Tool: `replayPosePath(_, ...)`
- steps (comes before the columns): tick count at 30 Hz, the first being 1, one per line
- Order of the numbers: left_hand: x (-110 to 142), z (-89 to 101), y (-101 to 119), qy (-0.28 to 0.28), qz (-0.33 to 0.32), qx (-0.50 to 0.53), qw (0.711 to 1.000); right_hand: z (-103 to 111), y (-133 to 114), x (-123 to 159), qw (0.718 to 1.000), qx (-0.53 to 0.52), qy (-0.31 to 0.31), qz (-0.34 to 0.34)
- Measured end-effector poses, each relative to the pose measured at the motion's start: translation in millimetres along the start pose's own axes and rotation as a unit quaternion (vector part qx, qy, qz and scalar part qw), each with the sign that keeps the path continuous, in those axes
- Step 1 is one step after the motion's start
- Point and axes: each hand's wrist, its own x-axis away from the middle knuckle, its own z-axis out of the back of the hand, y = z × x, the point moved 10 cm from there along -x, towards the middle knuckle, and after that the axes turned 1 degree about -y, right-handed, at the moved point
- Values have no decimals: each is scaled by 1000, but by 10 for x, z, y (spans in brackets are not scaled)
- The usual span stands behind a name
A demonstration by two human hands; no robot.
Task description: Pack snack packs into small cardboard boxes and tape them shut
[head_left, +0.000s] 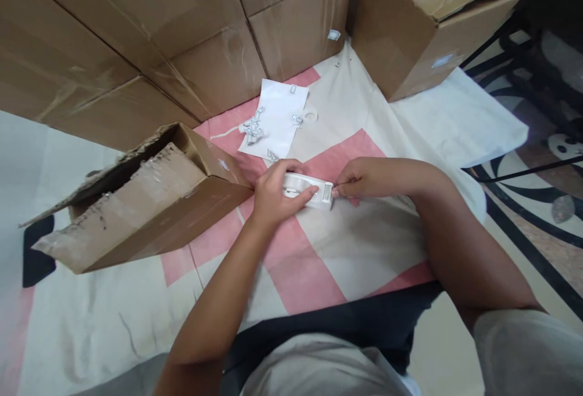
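Note:
A white tape dispenser [322, 194] lies on the red-and-white cloth in front of me. My left hand [277, 192] is wrapped round its far end, with the thumb across its top. At the cutter end, my right hand [350, 180] is closed in a pinch, its fingertips right against the edge. Whatever is between those fingertips is too small or clear to see. Beyond the dispenser lies a white sheet of paper [277, 110] with a small heap of clear, dark-edged pieces [252, 127] on its left side. A pale ring [310, 116] sits beside the sheet.
Stacked cardboard boxes [191, 37] form a wall at the back. An open, torn carton [168, 220] stands close on my left, and another box [401, 37] stands at the back right. The cloth [305, 268] spreads under everything. Patterned floor [537, 201] shows on the right.

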Motion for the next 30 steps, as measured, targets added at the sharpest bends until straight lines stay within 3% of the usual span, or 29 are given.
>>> replayPosePath(18, 25, -18, -47, -6, 29, -10, 1000, 12, -166, 116, 995, -33, -9, 98)
replayPosePath(28, 15, -5, -47, -7, 27, 7, 1000, 146, -473, 224, 968, -134, 53, 203)
replayPosePath(30, 16, -13, -59, -12, 29, 16, 999, 150, -453, 204, 970, -136, 59, 195)
